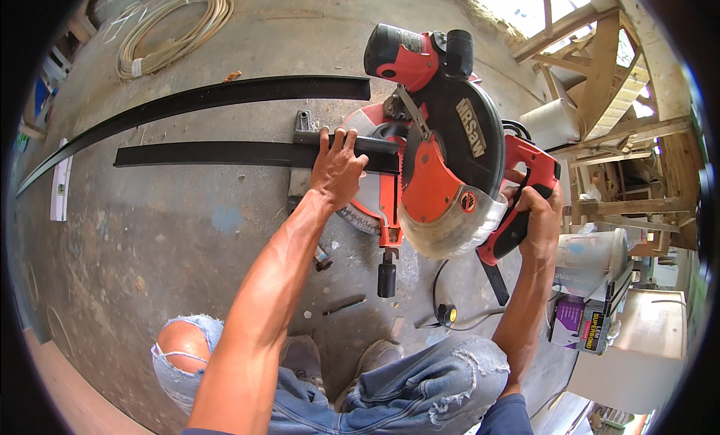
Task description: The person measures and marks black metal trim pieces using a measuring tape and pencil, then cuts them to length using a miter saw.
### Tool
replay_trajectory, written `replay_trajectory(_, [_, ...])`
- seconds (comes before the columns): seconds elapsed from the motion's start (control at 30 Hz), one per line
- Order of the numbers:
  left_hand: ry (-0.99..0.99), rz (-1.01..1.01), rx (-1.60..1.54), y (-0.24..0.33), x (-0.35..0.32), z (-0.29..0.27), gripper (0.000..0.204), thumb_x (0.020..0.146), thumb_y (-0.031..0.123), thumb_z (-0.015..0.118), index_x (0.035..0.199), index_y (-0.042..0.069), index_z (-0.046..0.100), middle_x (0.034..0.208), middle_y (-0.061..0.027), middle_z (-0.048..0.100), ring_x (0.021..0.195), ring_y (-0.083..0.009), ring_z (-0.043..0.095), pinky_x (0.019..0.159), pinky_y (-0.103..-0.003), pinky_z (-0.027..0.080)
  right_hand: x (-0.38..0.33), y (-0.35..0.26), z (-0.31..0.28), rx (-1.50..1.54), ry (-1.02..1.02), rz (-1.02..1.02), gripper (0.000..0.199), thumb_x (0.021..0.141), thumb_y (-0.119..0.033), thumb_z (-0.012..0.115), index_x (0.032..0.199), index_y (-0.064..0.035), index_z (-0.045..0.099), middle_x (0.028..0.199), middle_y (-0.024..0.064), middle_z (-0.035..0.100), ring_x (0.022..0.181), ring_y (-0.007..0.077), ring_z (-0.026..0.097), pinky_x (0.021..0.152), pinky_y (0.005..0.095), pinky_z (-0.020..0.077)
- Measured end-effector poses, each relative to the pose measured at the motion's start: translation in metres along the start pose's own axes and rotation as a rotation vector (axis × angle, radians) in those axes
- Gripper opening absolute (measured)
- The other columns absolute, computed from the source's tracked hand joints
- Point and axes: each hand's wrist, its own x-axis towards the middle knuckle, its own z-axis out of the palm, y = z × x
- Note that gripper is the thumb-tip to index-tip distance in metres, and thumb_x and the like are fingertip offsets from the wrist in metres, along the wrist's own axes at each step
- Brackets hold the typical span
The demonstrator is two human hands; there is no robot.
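Note:
A red and black miter saw stands on the concrete floor in front of me, its head raised above the red base. My right hand is wrapped around the saw's handle on the right side. A short black metal bar lies across the saw's base, its right end beside the blade housing. My left hand presses that bar against the fence, fingers curled over the top. The clear blade guard covers the lower blade, whose edge I cannot see well.
Behind the short bar, a longer black bar runs across the floor. A coiled hose lies at the far left. Near my feet are a pen and a yellow-black tape measure. Buckets and wooden framing stand on the right.

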Motion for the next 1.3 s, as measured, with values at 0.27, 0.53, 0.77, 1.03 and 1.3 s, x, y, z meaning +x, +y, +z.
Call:
replay_trajectory(0.27, [0.021, -0.005, 0.003, 0.001, 0.001, 0.001, 0.021, 0.074, 0.025, 0.082, 0.091, 0.013, 0.077, 0.135, -0.0204, 0.050, 0.133, -0.0358, 0.041, 0.116, -0.059, 0.022, 0.021, -0.021, 0.003, 0.485, -0.050, 0.317, 0.070, 0.097, -0.068, 0.048, 0.085, -0.0017, 0.067, 0.068, 0.0101, 0.065, 0.053, 0.0172, 0.060, 0.052, 0.0269, 0.0507])
replay_trajectory(0.53, [0.012, -0.016, 0.030, 0.002, 0.000, 0.000, 0.021, 0.074, 0.026, 0.083, 0.090, 0.014, 0.078, 0.133, -0.0188, 0.050, 0.133, -0.0341, 0.041, 0.117, -0.059, 0.022, 0.032, -0.029, 0.002, 0.464, -0.008, 0.354, 0.067, 0.093, -0.068, 0.056, 0.084, -0.0021, 0.064, 0.064, 0.0070, 0.062, 0.049, 0.0175, 0.057, 0.051, 0.0289, 0.0524])
replay_trajectory(0.77, [0.018, -0.019, 0.049, 0.005, 0.001, -0.002, 0.020, 0.077, 0.026, 0.081, 0.093, 0.015, 0.079, 0.132, -0.0180, 0.053, 0.131, -0.0336, 0.043, 0.117, -0.059, 0.022, 0.034, -0.034, 0.003, 0.475, 0.015, 0.371, 0.064, 0.094, -0.067, 0.057, 0.084, -0.0038, 0.061, 0.061, 0.0029, 0.054, 0.049, 0.0153, 0.055, 0.048, 0.0265, 0.0484])
replay_trajectory(1.03, [0.026, -0.015, 0.045, 0.003, 0.000, -0.002, 0.024, 0.074, 0.028, 0.083, 0.094, 0.015, 0.078, 0.134, -0.0174, 0.050, 0.132, -0.0344, 0.041, 0.117, -0.059, 0.023, 0.033, -0.032, 0.003, 0.470, 0.008, 0.380, 0.064, 0.093, -0.068, 0.057, 0.084, -0.0045, 0.060, 0.061, 0.0023, 0.053, 0.049, 0.0143, 0.053, 0.047, 0.0267, 0.0465])
replay_trajectory(1.3, [0.031, -0.015, 0.042, 0.002, -0.001, 0.000, 0.024, 0.074, 0.028, 0.083, 0.093, 0.014, 0.078, 0.134, -0.0179, 0.050, 0.133, -0.0341, 0.040, 0.117, -0.059, 0.022, 0.033, -0.029, 0.002, 0.474, -0.025, 0.369, 0.063, 0.094, -0.068, 0.056, 0.082, -0.0057, 0.059, 0.061, 0.0022, 0.053, 0.049, 0.0148, 0.053, 0.047, 0.0268, 0.0461])
